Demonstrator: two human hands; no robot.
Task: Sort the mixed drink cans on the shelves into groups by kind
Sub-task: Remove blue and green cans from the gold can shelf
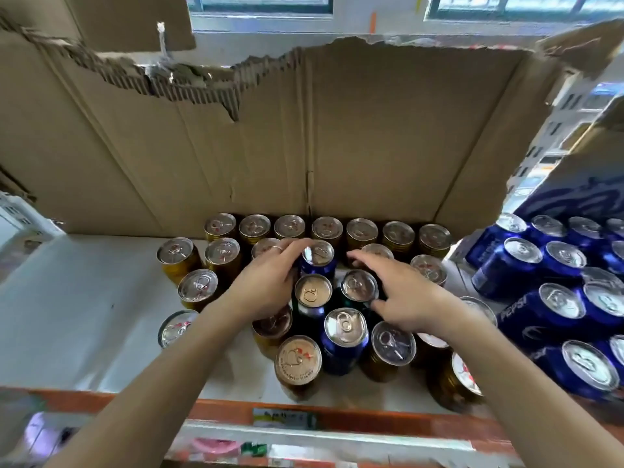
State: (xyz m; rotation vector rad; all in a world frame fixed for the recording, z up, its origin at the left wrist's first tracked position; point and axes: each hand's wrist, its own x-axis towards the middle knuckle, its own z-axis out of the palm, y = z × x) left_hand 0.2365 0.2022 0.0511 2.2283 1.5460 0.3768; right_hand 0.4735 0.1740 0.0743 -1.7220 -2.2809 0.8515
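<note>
Shelf (84,298) | left hand (266,282) grips stray blue can (318,254) among gold cans (221,251) | right hand (405,295) wide over dark can (358,285) | next, probably: lift it straight up, across to Pepsi cans (547,309).

The white shelf (84,315) has an orange front edge. Gold cans (361,231) stand on it in rows, with a few blue cans (344,339) mixed in. Pepsi cans (526,261) crowd the right side. Cardboard (371,136) stands behind.

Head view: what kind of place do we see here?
Probably a small shop or stockroom: a shelf whose orange front edge carries a label, rows of gold cans, and blue Pepsi cans grouped at the right.
</note>
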